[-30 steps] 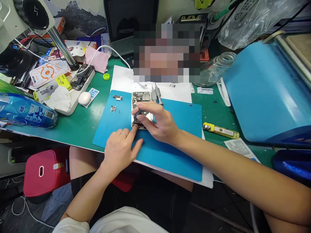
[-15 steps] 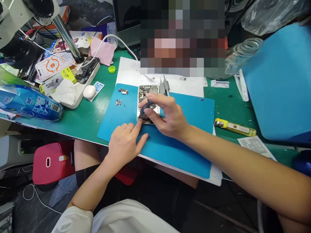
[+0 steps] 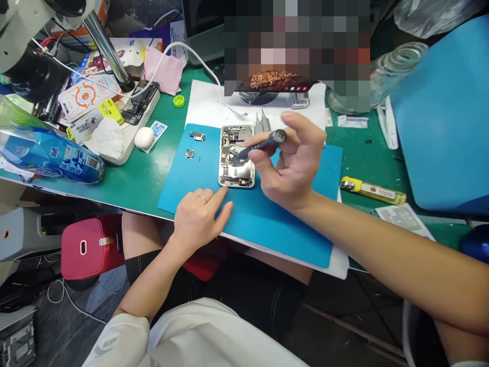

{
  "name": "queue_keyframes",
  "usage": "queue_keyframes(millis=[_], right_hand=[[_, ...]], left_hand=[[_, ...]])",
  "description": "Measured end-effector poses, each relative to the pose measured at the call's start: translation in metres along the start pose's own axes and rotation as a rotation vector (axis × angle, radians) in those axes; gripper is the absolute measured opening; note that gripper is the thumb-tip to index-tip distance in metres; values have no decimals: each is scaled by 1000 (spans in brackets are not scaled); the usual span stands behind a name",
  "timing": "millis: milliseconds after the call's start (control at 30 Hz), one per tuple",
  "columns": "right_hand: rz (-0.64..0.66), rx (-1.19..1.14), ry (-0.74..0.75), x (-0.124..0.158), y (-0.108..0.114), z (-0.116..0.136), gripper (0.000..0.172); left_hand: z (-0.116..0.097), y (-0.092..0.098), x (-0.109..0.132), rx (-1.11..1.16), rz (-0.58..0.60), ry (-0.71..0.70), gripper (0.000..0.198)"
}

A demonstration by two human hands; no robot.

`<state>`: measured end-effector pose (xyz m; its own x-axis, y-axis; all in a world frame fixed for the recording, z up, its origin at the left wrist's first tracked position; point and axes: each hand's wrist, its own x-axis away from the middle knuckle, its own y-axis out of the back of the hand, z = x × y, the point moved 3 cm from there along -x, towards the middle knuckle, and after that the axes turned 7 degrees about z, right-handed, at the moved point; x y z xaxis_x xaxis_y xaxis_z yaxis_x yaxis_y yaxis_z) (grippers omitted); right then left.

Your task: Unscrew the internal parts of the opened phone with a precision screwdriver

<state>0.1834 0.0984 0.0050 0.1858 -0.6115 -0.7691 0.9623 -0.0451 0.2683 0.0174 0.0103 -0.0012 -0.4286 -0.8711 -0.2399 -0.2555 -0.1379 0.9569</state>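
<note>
Open phone [image 3: 237,171], long axis near to far

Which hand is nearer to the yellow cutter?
Right. The right hand, gripping the dark tool, is to the cutter's left, over the mat. The left hand is farther left, by the phone's near edge.

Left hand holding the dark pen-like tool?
No, the right hand holds the dark pen-like tool, slanted over the opened phone.
</note>
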Motion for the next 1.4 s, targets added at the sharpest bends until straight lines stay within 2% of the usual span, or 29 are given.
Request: queue_keyframes(millis=[100,200,267,367,433,567,700,867,1200,1400], right_hand=[[-58,23,-26,-9,19,-1,46],[-56,139,-6,-17,50,-9,39],[91,341,0,-22,65,-18,26],[342,515,36,-24,78,-29,26],[470,610,-30,-24,80,-37,28],[641,696,-143,-20,76,-49,32],[734,689,-218,-15,70,-57,41],[699,710,-228,-14,67,-62,44],[604,652,-296,-13,63,-75,33],[557,602,-270,-16,60,-74,27]], left_hand=[[1,0,-1,-3,3,-3,36],[1,1,-2,4,-2,-12,36],[1,2,-3,11,-8,-18,35],[1,3,-4,15,-15,-18,36],[1,3,-4,9,-17,-19,38],[1,1,-4,-12,-24,-21,39],[1,0,-4,-25,-31,-16,39],[1,1,-5,-19,-43,-14,37],[2,0,-3,6,-38,-8,39],[3,2,-4,1,-44,-17,37]])
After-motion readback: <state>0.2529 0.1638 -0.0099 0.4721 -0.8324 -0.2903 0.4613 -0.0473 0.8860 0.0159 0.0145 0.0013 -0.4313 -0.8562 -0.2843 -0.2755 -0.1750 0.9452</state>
